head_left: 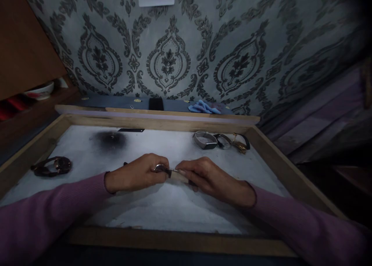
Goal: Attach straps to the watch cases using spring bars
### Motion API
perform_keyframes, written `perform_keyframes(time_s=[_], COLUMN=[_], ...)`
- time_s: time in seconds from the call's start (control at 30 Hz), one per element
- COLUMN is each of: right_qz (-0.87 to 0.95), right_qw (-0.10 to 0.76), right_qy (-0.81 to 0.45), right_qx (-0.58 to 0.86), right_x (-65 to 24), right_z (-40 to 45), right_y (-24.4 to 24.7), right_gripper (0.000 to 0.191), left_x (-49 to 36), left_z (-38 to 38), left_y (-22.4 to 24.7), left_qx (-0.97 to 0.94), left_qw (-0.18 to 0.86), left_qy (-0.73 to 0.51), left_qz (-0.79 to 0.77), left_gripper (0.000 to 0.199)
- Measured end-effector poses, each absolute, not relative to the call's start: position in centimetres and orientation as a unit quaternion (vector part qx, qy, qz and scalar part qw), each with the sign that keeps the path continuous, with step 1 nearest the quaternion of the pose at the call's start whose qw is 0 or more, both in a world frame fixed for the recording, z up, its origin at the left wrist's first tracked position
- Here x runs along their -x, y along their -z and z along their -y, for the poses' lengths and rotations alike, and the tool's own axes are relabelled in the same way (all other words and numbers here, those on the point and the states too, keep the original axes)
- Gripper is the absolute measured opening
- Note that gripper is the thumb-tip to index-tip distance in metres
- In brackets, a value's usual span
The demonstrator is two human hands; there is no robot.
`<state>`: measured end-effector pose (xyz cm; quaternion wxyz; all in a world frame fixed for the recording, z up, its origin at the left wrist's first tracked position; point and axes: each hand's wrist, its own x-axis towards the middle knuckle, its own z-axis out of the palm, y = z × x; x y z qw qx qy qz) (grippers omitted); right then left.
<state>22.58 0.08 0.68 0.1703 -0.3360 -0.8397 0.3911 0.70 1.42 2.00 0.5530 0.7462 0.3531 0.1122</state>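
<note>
Near the middle of the white-bottomed wooden tray, my left hand [142, 172] is closed on a watch [161, 168] with a shiny round case; part of its dark strap shows by the fingers. Close to its right, my right hand [207, 179] is closed around a flat, pale piece with a dark end [179, 176], its thumb and forefinger at the upper edge. This piece reaches to the dark strap beside my left fingers; whether the two are joined is hard to tell. Both hands are just above the tray floor.
A dark watch [62, 164] lies at the tray's left. Several watches or bands, one grey [205, 140], lie at the back right. A flat black strip [131, 130] is at the back. Behind the tray's rim [180, 241] are a blue cloth [205, 107] and a black object [156, 103].
</note>
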Motion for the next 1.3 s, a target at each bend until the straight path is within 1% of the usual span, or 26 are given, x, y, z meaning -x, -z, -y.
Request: perform_keyframes(time_s=[0.23,0.6,0.83,1.3], right_qz=[0.862,0.834,0.836,0.831], right_qw=[0.175,0.185,0.203,0.191], right_qy=[-0.346,-0.392,-0.388,-0.395], right_qx=[0.325,0.342,0.332,0.341], right_x=[-22.63,-22.39,-22.45,-22.58], right_z=[-0.13,-0.05,-0.2,-0.17], right_y=[-0.46,-0.66,-0.69,-0.77], right_gripper=[0.031,0.033,0.032,0.034], left_x=[-0.63,-0.52,-0.52,-0.48], left_z=[-1.46,-1.59,-1.68,-1.6], left_y=[-1.9,-2.1,-2.06,-2.18], left_qx=[-0.746,-0.742,-0.738,-0.735], left_qw=[0.548,0.552,0.56,0.563], left_qy=[-0.106,-0.108,-0.109,-0.108], left_qz=[-0.362,-0.364,-0.361,-0.362], left_gripper=[0.009,0.014,0.014,0.015])
